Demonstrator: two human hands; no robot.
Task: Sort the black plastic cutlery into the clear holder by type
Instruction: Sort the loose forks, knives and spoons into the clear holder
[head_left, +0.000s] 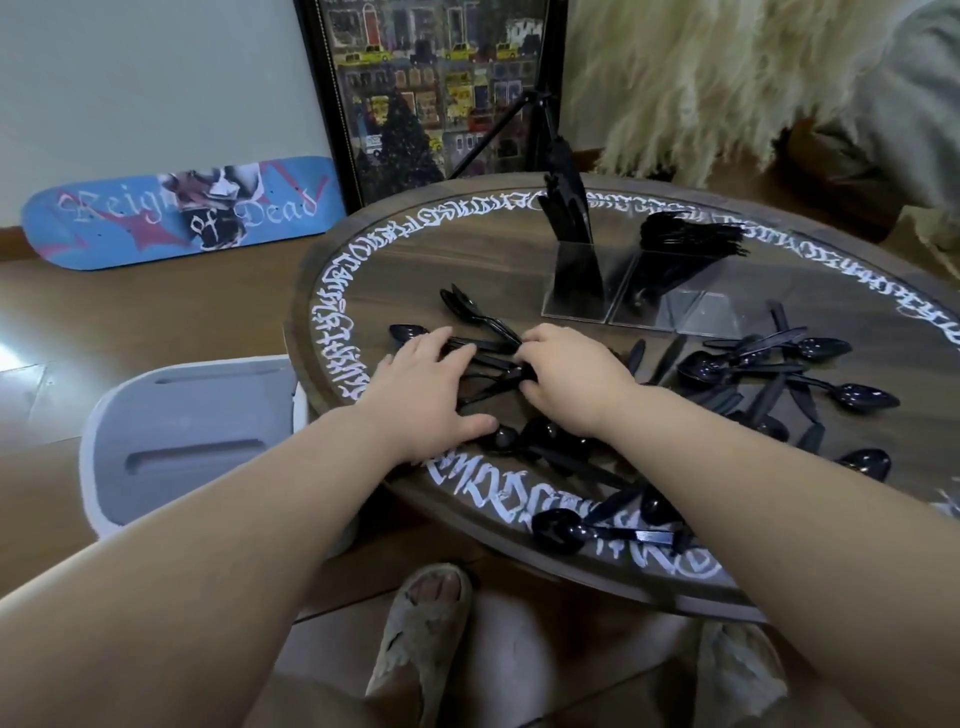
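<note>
- Head view: both forearms reach forward over the near-left part of the round desk (519, 244), hands close together above a bundle of black spoons (483, 358).
- Left hand (426, 384): palm down, fingers fairly straight and pressing on the bundle, thumb spread toward the near rim; grip apart.
- Right hand (566, 379): fingers curled round the spoon handles at the bundle's right end; grip clamped on them.
- Hidden: the hands cover the middle of the bundle; the right fingertips cannot be seen.
- Orientation: the bundle's long axis runs left to right, bowls pointing left and away.
- Clear holder (649, 291): stands beyond the hands; its left compartment holds upright black pieces, the next one a leaning bunch, type unclear.
- Loose cutlery (779, 379) lies scattered at right and near the front rim.
</note>
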